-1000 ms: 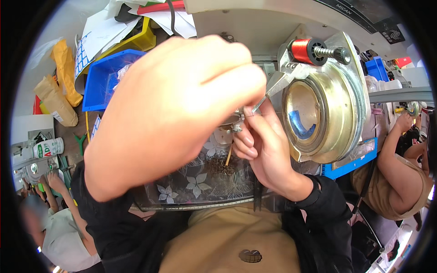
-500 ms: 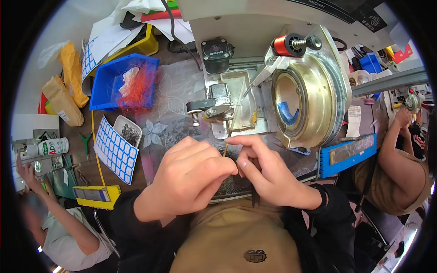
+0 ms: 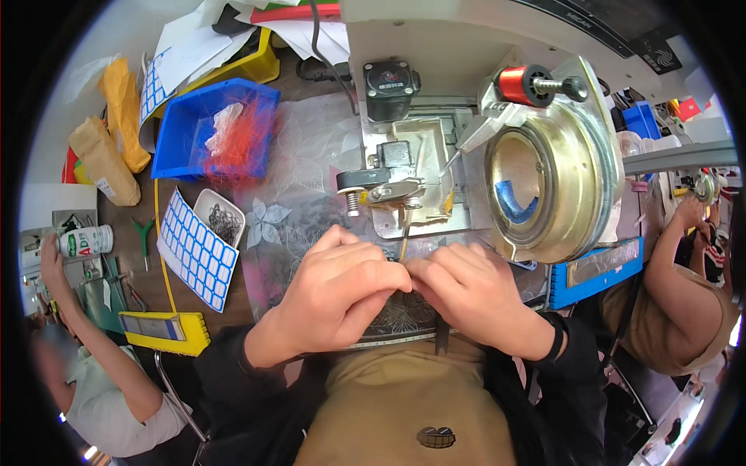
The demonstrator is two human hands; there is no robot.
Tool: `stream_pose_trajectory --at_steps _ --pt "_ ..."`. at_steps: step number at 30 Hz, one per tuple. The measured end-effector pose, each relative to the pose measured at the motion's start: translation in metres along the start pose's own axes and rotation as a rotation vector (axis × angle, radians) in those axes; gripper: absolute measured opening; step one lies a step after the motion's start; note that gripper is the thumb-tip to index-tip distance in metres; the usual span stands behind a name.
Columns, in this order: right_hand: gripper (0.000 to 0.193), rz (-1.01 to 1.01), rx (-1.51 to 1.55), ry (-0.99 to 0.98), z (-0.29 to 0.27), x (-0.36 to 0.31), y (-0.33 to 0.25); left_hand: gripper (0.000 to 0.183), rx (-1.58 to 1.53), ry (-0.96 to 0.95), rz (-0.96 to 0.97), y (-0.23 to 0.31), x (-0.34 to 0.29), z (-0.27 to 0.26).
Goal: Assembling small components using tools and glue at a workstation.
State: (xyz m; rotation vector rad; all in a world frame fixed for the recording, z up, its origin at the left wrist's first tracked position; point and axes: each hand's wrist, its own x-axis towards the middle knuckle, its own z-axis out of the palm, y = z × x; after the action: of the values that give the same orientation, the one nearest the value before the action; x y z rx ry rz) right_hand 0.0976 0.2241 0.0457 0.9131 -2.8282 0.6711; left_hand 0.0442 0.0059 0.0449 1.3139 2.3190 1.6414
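Note:
My left hand [image 3: 326,299] and my right hand [image 3: 474,295] meet in front of a tabletop machine, both closed with fingertips pinched together. Whatever they pinch is too small or hidden to make out. Just beyond the fingertips a thin tan rod [image 3: 405,235] runs up toward the machine's metal clamp [image 3: 392,186]. To the right of the clamp stands a large brass-coloured ring wheel [image 3: 561,198], with a blue piece [image 3: 516,203] inside its opening. A spool of red thread [image 3: 519,84] is mounted above the ring.
At left are a blue bin [image 3: 175,151] of tangled red thread, a white dish [image 3: 224,220] of small dark rings or hooks, and a label sheet [image 3: 196,252]. A yellow holder [image 3: 186,334] and a blue holder [image 3: 594,272] flank me. Co-workers sit on both sides.
My right hand's outstretched index finger has curled in, and its fingertips have come against those of my left hand. The view has shifted slightly, so the machine appears farther right.

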Motion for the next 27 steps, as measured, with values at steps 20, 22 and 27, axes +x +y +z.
stream_pose_trajectory --at_steps 20,22,27 --pt "0.016 -0.010 -0.213 0.304 0.002 -0.002 0.000 0.024 -0.037 0.006 0.026 -0.006 0.000 0.001" --pt "0.017 -0.033 -0.197 0.319 -0.004 -0.006 -0.002 0.024 -0.032 0.021 0.046 -0.007 -0.001 0.002" --pt "0.020 -0.133 -0.124 0.399 -0.019 -0.011 -0.008 0.021 -0.062 0.023 0.035 -0.007 -0.001 0.002"
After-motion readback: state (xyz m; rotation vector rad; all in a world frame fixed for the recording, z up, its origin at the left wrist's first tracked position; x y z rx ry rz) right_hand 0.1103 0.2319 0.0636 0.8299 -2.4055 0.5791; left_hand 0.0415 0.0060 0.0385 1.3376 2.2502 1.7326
